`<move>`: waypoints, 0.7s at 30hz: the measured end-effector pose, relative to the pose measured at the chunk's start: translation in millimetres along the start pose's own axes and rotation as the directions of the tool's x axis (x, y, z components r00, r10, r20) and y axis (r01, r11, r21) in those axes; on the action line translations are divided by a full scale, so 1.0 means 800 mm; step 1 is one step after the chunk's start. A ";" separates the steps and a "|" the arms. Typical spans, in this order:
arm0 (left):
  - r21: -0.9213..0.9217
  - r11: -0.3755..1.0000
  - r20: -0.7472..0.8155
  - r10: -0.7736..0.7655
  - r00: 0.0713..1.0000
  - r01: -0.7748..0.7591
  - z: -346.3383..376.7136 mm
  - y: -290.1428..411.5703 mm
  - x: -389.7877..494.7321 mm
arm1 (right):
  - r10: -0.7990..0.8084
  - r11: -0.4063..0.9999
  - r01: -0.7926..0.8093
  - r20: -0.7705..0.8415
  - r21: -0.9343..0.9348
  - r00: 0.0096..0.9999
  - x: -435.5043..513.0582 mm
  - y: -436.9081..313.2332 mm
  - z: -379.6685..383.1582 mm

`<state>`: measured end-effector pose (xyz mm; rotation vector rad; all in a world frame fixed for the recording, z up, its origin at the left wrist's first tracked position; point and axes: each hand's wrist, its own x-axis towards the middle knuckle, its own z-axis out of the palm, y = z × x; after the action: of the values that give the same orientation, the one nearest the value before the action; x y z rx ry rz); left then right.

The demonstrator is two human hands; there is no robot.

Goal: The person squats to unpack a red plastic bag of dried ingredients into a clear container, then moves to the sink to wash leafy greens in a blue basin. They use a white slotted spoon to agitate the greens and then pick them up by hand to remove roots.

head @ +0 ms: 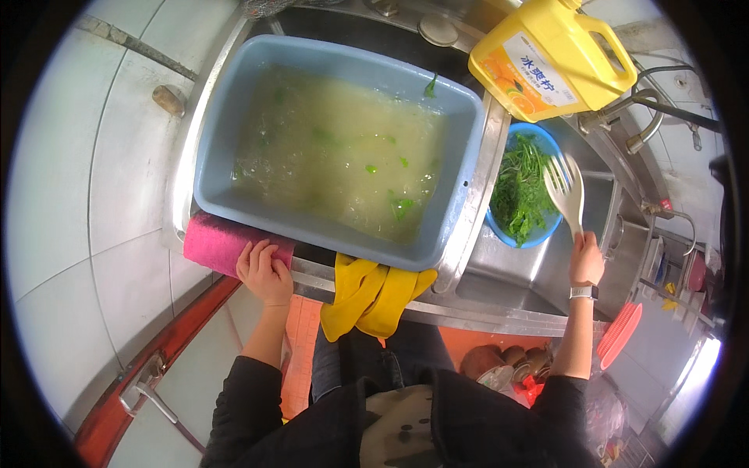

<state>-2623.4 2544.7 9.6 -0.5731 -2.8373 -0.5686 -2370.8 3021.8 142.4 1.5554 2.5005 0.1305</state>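
My right hand (586, 260) grips the handle of a pale slotted plastic spoon (566, 190), whose head is over the right edge of a blue basin (532, 237) of leafy green herbs (521, 187). My left hand (265, 272) rests on a pink cloth (212, 243) at the front edge of the sink. Behind it, a large grey-blue plastic tub (345, 243) holds cloudy water (333, 158) with scraps of green leaf afloat. One leaf (431, 86) clings to the tub's far wall. Yellow rubber gloves (374, 292) hang at the tub's near side.
A yellow jug (550, 61) with a printed label stands at the back right, near a metal faucet (643, 126). A steel divider (477, 193) runs between tub and right sink basin (503, 281). A coral plastic brush or basket (620, 334) is by my right forearm. Tiled wall (52, 164) bounds the left.
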 end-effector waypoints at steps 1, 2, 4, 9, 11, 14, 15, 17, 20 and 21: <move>-0.014 1.000 -0.028 0.015 0.999 -0.016 0.001 -0.001 0.000 | -0.101 0.985 0.108 -0.058 0.135 0.993 -0.004 -0.025 -0.010; -0.016 1.000 -0.023 0.016 1.000 -0.016 0.002 -0.001 0.000 | -0.160 0.963 0.171 -0.072 0.209 0.985 -0.005 -0.056 -0.013; -0.018 1.000 -0.017 0.014 1.000 -0.014 0.003 -0.001 0.001 | -0.287 0.901 0.311 -0.125 0.303 0.950 0.002 -0.120 -0.014; -0.007 0.999 0.008 0.033 0.999 -0.033 -0.010 0.007 0.013 | -0.416 0.863 0.457 -0.214 0.214 0.884 0.028 -0.227 -0.008; -0.116 0.991 -0.032 -0.067 0.997 0.063 -0.016 0.021 0.030 | -0.409 0.868 0.446 -0.193 0.221 0.892 0.026 -0.240 -0.005; -0.367 0.929 -0.080 -0.076 0.994 0.041 -0.003 0.068 0.088 | -0.340 0.812 0.392 -0.195 0.433 0.920 0.001 -0.234 0.001; -0.445 0.895 -0.077 -0.015 0.997 -0.021 0.014 0.093 0.117 | -0.292 0.782 0.338 -0.172 0.524 0.941 -0.015 -0.225 0.004; -0.629 0.775 0.092 -0.003 0.996 0.060 0.060 0.159 0.175 | -0.112 0.688 0.111 -0.046 0.717 0.993 -0.052 -0.210 0.017; -0.699 0.665 0.310 -0.050 0.949 0.263 0.140 0.258 0.251 | 0.004 0.467 -0.156 0.174 0.870 0.985 -0.115 -0.166 0.028; -0.701 0.666 0.291 -0.061 0.955 0.256 0.163 0.283 0.266 | 0.041 0.395 -0.251 0.256 0.884 0.966 -0.128 -0.149 0.030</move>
<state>-2738.4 2861.4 21.1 -0.5218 -2.7955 -1.8468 -2426.3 2876.7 109.6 1.9407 2.2902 -1.5889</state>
